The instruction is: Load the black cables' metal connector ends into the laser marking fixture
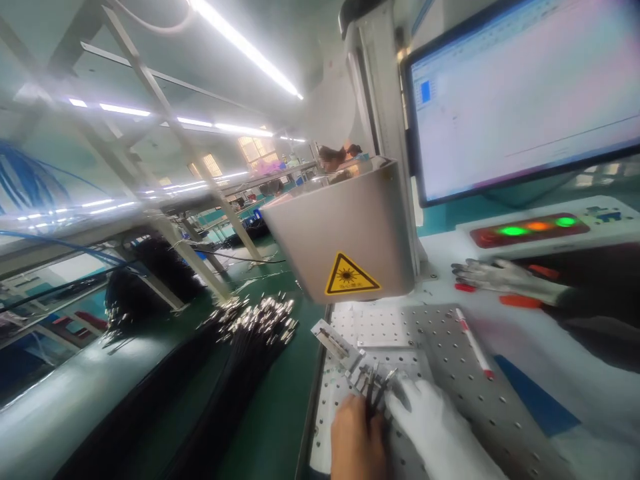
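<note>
My bare left hand (356, 437) is closed around a few thin black cables (373, 393) with metal ends, low on the perforated metal plate (440, 340). My white-gloved right hand (435, 430) lies right beside it, and its fingertips pinch the metal tips of the same cables. Just ahead of the tips, a small metal fixture (334, 341) sits on the plate under the laser head (345, 233), which carries a yellow warning label.
A large bundle of black cables with shiny ends (255, 327) lies on the green bench to the left. A red-and-white pen (475, 347) rests on the plate. Another person's gloved hand (500, 277) lies by a control box with lit lamps (535, 229). A monitor (525, 93) stands above.
</note>
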A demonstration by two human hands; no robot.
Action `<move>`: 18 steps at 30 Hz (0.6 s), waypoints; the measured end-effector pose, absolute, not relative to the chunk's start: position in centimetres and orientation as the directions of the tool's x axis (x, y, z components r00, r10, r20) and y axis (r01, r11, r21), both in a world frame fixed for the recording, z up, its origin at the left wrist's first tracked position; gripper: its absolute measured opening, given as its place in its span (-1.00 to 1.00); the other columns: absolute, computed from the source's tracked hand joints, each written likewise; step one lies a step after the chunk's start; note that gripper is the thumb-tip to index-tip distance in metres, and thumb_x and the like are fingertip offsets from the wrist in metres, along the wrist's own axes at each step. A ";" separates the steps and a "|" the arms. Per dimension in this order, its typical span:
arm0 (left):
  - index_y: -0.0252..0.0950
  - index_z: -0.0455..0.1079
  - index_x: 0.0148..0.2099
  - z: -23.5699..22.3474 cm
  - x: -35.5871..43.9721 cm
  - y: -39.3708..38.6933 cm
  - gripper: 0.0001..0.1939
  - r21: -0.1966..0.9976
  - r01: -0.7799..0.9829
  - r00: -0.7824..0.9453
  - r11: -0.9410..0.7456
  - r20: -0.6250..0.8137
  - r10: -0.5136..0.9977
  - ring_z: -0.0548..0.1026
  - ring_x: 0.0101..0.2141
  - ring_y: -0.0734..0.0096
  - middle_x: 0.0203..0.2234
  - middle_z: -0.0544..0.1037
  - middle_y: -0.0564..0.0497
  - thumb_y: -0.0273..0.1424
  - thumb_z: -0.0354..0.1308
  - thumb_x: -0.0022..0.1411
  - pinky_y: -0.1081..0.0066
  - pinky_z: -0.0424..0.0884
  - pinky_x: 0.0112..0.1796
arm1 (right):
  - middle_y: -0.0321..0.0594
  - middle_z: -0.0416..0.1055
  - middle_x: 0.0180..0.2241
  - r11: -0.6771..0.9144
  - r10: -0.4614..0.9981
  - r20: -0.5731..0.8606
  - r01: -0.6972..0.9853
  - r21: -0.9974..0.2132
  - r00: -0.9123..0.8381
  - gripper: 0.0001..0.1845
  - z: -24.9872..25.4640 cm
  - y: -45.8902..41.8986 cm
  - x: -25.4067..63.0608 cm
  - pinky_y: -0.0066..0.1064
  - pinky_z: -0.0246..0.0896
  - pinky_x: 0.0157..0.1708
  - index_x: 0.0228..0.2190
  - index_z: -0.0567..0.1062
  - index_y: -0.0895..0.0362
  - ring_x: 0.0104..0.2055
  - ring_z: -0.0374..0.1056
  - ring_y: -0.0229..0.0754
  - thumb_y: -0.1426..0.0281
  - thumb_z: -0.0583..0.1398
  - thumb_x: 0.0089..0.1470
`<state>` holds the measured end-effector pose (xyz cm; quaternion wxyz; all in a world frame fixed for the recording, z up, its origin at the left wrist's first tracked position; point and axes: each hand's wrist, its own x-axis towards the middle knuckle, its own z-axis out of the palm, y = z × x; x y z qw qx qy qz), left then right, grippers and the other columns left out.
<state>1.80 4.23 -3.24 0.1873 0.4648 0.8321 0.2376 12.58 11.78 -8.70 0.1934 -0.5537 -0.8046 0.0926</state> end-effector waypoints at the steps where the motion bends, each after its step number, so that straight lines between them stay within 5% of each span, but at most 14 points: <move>1: -0.25 0.34 -0.35 -3.2 2.0 4.3 -0.92 0.564 0.687 -0.498 0.457 -0.092 0.862 0.44 -0.21 0.16 -0.30 0.51 -0.12 -0.41 0.03 0.17 0.32 0.26 -0.16 | -0.16 0.50 -0.26 0.371 0.927 0.203 0.854 -0.365 -0.315 -0.67 -8.6 11.7 12.6 -0.37 0.37 -0.28 -0.11 0.56 -0.05 -0.19 0.44 -0.08 0.32 0.05 0.20; 14: -0.34 0.39 -0.17 -2.1 1.4 4.4 -0.80 0.540 0.676 -0.512 0.501 -0.144 0.847 0.42 -0.11 0.09 -0.20 0.51 -0.18 -0.38 0.07 0.16 0.29 0.24 -0.11 | -0.16 0.49 -0.30 0.424 0.901 0.271 0.825 -0.374 -0.340 -0.71 -7.3 11.7 12.9 -0.39 0.32 -0.32 -0.19 0.57 -0.03 -0.27 0.43 -0.10 0.35 0.06 0.19; 18: -0.33 0.38 -0.25 -2.0 2.1 4.4 -0.87 0.496 0.712 -0.515 0.497 -0.114 0.850 0.44 -0.18 0.11 -0.27 0.50 -0.16 -0.46 0.03 0.16 0.30 0.26 -0.17 | -0.15 0.49 -0.29 0.382 0.921 0.225 0.840 -0.384 -0.316 -0.67 -7.3 11.7 12.7 -0.38 0.34 -0.30 -0.16 0.57 -0.01 -0.23 0.43 -0.09 0.36 0.04 0.19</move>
